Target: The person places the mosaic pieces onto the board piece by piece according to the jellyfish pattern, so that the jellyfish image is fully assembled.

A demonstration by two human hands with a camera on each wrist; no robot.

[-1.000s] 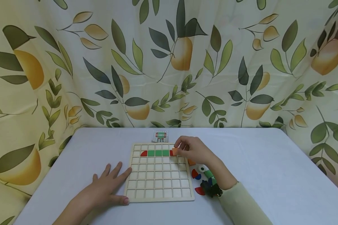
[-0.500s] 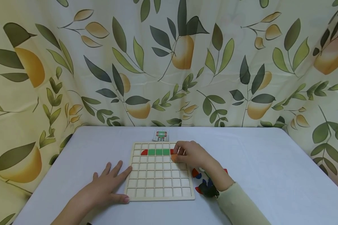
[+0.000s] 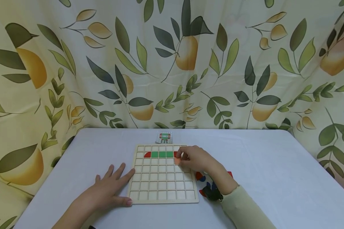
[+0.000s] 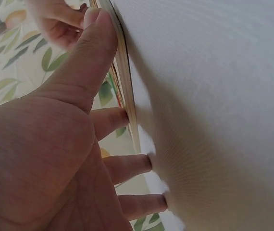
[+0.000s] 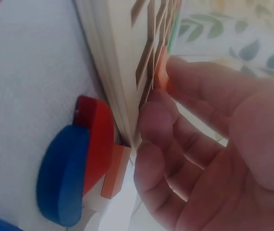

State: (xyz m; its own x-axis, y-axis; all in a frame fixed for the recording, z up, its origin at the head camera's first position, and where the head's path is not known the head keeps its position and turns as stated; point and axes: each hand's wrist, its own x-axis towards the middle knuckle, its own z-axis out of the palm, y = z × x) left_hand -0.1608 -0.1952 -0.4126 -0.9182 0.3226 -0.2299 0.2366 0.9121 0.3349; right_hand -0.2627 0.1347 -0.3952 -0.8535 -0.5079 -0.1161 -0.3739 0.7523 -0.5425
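A wooden grid board (image 3: 161, 178) lies on the white table. Its second row holds a red quarter-round piece (image 3: 147, 155), several green squares (image 3: 162, 154) and a red piece (image 3: 175, 154) partly behind my right fingers. Below that red piece, an orange square block (image 3: 177, 161) sits at a cell. My right hand (image 3: 200, 160) pinches this block (image 5: 162, 72) between thumb and fingertips. With fingers spread, my left hand (image 3: 109, 187) rests along the board's left side; in the left wrist view its thumb (image 4: 96, 43) touches the board's edge (image 4: 123, 72).
A small printed pattern card (image 3: 164, 137) lies behind the board. Right of the board, partly under my right forearm, are loose pieces, among them a red one (image 5: 98, 139), a blue one (image 5: 62, 178) and an orange one (image 5: 115, 171). A leaf-patterned curtain (image 3: 172, 79) hangs behind.
My right hand has moved slightly toward me, bringing the orange block from beside the red piece down to the cell below it. The left hand stays in place.
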